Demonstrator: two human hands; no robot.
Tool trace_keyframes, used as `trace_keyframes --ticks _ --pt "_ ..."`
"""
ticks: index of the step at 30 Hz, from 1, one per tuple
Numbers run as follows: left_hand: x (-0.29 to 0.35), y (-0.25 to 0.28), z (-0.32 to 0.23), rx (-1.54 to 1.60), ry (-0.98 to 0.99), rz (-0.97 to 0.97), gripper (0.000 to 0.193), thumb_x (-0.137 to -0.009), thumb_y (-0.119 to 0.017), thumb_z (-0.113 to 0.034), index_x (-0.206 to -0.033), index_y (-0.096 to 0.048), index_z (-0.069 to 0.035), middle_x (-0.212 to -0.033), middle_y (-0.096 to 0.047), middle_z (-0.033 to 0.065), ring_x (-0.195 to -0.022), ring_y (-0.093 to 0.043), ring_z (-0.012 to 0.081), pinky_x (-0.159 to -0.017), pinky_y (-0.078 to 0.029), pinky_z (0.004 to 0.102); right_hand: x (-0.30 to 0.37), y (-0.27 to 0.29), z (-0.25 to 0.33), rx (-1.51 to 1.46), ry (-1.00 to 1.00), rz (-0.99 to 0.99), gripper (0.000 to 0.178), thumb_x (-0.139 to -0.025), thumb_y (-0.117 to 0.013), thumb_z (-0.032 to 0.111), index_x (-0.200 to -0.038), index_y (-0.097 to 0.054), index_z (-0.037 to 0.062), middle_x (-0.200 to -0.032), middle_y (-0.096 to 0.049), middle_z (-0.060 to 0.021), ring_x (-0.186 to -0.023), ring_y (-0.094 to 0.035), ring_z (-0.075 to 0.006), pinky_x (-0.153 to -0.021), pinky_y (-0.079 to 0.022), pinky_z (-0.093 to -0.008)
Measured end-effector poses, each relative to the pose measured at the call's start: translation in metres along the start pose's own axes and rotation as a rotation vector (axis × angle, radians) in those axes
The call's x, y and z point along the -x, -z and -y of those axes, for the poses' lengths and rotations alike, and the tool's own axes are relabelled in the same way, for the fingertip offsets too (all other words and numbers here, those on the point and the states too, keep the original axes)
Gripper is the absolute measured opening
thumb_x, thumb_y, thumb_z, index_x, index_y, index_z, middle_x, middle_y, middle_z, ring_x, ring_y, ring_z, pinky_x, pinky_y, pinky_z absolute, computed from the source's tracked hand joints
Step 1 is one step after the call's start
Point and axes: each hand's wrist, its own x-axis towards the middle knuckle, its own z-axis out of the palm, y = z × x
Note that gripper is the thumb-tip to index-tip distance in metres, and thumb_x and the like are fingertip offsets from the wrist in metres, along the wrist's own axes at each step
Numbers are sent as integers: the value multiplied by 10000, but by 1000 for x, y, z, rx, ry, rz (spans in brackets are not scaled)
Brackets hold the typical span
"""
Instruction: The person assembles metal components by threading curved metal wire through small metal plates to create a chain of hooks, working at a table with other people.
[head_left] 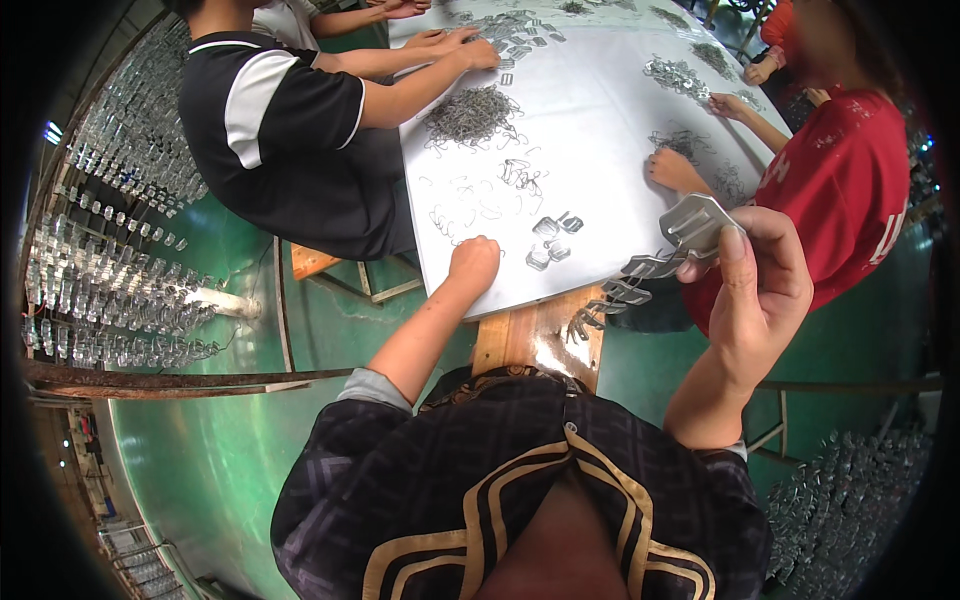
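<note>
My right hand point(762, 285) is raised beside the table and grips a hanging string of flat metal clips point(648, 262), the top clip pinched under my thumb and the rest trailing down to the left. My left hand point(472, 262) rests as a fist on the near edge of the white tabletop point(590, 130), close to bent wire pieces point(455, 220) and a few loose metal clips point(552, 240). Whether that fist holds anything is hidden.
A person in a black and white shirt point(285, 120) works a pile of wire point(470, 112) at the left. A person in red point(845, 190) sits at the right. Racks of strung clips point(110, 290) hang at left, more lie at lower right point(850, 500). Green floor below.
</note>
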Motion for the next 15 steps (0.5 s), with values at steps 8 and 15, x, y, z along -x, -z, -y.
trace_keyframes --ticks 8,15 --pt "-4 3 -6 73 50 33 82 -694 -586 -24 -697 -667 -11 -738 -657 183 -720 -671 292 -631 -542 389 6 -16 15 6 -14 34 89 -885 -587 4 -924 -564 -72 -780 -607 -82 -623 -592 -106 -574 -480 -202" --pt "12 94 30 954 110 34 89 -789 -636 -81 -787 -624 7 -711 -638 57 -666 -583 108 -604 -469 257 21 -62 29 18 -22 -3 82 -883 -583 -3 -916 -563 -76 -768 -602 -77 -625 -602 -113 -571 -482 -206"
